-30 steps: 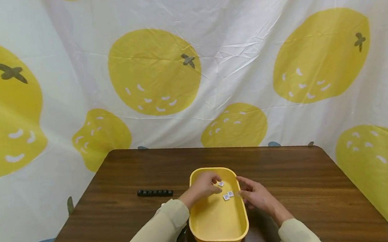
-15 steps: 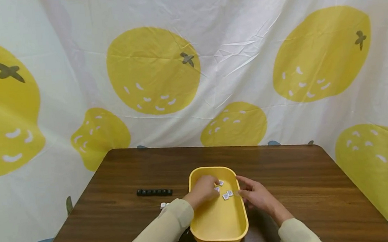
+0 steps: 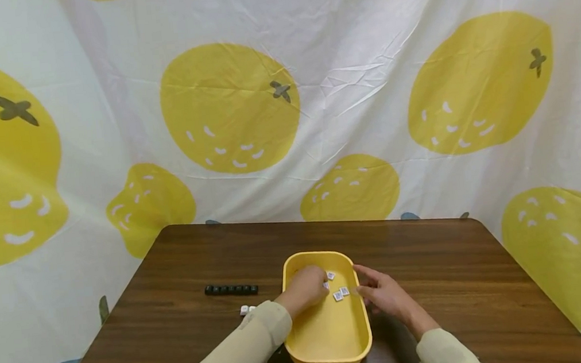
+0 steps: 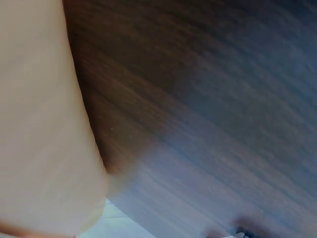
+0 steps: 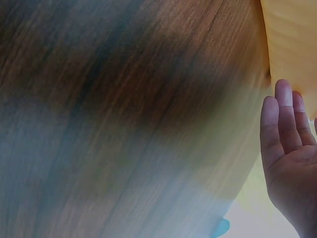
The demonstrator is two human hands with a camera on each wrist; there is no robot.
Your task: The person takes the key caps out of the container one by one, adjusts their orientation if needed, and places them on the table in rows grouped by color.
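A yellow rectangular bin [image 3: 327,339] stands on the dark wooden table. Inside it my left hand [image 3: 306,287] reaches down with curled fingers. Between its thumb and index finger it appears to pinch a white keycap [image 3: 326,285], mostly hidden by the hand. Loose white keycaps [image 3: 338,296] lie on the bin floor nearby, one of them [image 3: 331,275] just beyond the fingertips. At the bin's right wall rests my right hand [image 3: 383,294], its fingers fairly straight and touching the outside and rim. The right wrist view shows that hand [image 5: 292,153] with extended fingers against the yellow wall.
A row of black keycaps [image 3: 231,290] lies left of the bin. Closer to the left sleeve [image 3: 247,341] are white keycaps [image 3: 244,310], partly covered by it. Behind the table [image 3: 431,250] hangs a lemon-print cloth [image 3: 348,124].
My left hand has moved lower into the bin, and its fingers have closed around a white keycap. The left forearm shifted slightly right, uncovering white keycaps on the table. The right hand stays still.
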